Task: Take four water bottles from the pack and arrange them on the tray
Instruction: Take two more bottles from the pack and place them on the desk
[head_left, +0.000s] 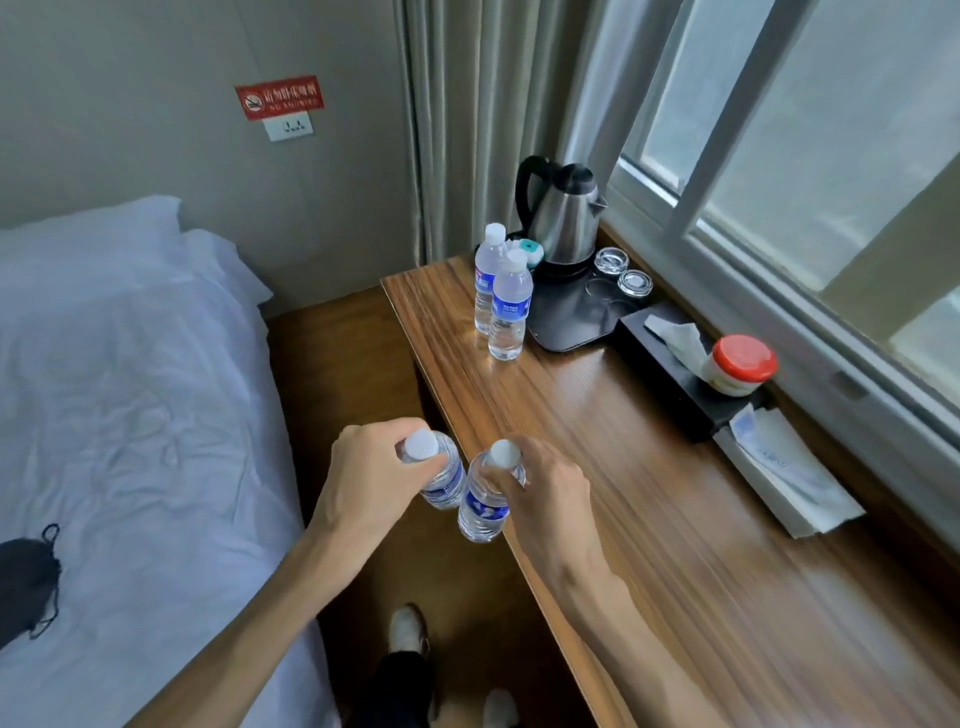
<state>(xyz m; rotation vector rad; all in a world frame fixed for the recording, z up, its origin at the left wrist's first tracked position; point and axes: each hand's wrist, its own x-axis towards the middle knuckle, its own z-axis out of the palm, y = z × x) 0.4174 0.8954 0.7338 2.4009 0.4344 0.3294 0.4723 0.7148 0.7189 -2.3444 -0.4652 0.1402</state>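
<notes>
Both forearms reach forward from the bottom of the view, bare to the elbow, each hand gripping a small water bottle by its neck from above. The left hand (363, 478) is over the floor just off the table's (649, 493) left edge, knuckles up and wrist bent slightly down; its fingers (410, 462) curl tightly round the shoulder of the left bottle (441, 480), whose white cap pokes out between thumb and forefinger. The bottle tilts, its base pointing down and to the right. The right hand (545, 483) lies over the table's left edge, palm down, its fingers closed on the neck of the right bottle (483, 506), which hangs nearly upright just outside that edge with the cap at the fingertips. The two held bottles are just beside each other, almost touching at their labels.

Near the table's far left corner two more bottles (506, 306) stand upright on the wood, one behind the other, just beside the black tray (571, 322), not on it. The tray carries a steel kettle (563, 213) and two glasses (623, 273). Along the table's window side lie a black tissue box (670, 374) and a red-lidded jar (740, 364).
</notes>
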